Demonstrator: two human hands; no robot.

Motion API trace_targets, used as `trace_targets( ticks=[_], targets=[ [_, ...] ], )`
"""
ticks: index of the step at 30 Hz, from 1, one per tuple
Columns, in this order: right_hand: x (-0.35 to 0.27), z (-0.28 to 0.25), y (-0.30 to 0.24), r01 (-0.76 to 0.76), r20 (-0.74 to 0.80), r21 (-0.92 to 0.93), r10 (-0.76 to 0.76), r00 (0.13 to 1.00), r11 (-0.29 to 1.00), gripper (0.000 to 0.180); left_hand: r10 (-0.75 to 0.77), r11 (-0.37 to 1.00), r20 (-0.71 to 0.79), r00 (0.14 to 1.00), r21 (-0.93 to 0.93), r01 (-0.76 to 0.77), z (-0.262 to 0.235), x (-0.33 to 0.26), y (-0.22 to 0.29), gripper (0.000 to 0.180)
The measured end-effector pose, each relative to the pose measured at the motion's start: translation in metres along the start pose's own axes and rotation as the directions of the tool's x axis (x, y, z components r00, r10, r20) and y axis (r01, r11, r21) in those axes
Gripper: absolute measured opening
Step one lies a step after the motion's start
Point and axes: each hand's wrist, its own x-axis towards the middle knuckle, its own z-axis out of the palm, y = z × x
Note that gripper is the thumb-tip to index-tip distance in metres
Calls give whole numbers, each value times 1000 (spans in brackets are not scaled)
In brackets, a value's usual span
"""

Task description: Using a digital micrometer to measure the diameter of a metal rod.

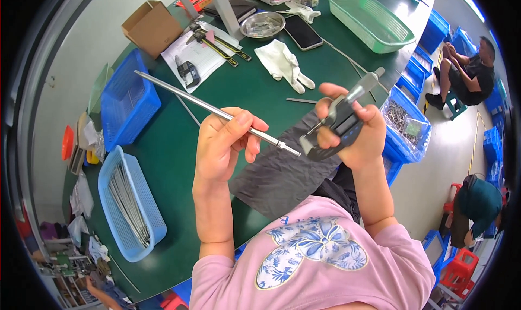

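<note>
Pink sleeves fill the bottom of the frame, and from them we raise both hands over a green table (179, 141). Our left hand (220, 144) pinches a thin, smooth steel rod (217, 113) near its stepped tip; the rod slants toward the upper left. Our right hand (355, 133) is wrapped around a dark micrometer (339, 125) at centre right, its metal thimble pointing up, the rod tip just beside its frame. Below lies a grey cloth (282, 174). At lower left a blue basket (154, 215) holds more rods; a white glove (282, 63) lies above.
</note>
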Motion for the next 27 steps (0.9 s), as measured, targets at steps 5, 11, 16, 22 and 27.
trace_targets(
  ticks=[5, 11, 16, 22, 27],
  targets=[
    [-5, 29, 2, 26, 76, -116, -17, 997, 993, 61, -47, 999, 39, 998, -25, 48, 2, 0, -6, 29],
    [1, 43, 10, 16, 97, -61, -10, 995, 998, 73, -31, 1000, 5, 1000, 2, 31, 9, -2, -7, 29],
    [6, 44, 10, -99, 4, 44, 99, 995, 994, 75, -27, 999, -8, 1000, 26, 27, 8, -3, -6, 29],
    [10, 43, 11, -92, 11, 59, 92, 996, 994, 76, -98, 995, -4, 995, -4, 98, 7, -1, -9, 28],
    [12, 43, 9, -99, 57, 45, 97, 994, 994, 80, -134, 991, -12, 991, 25, 134, 6, 1, -10, 28]
  ],
)
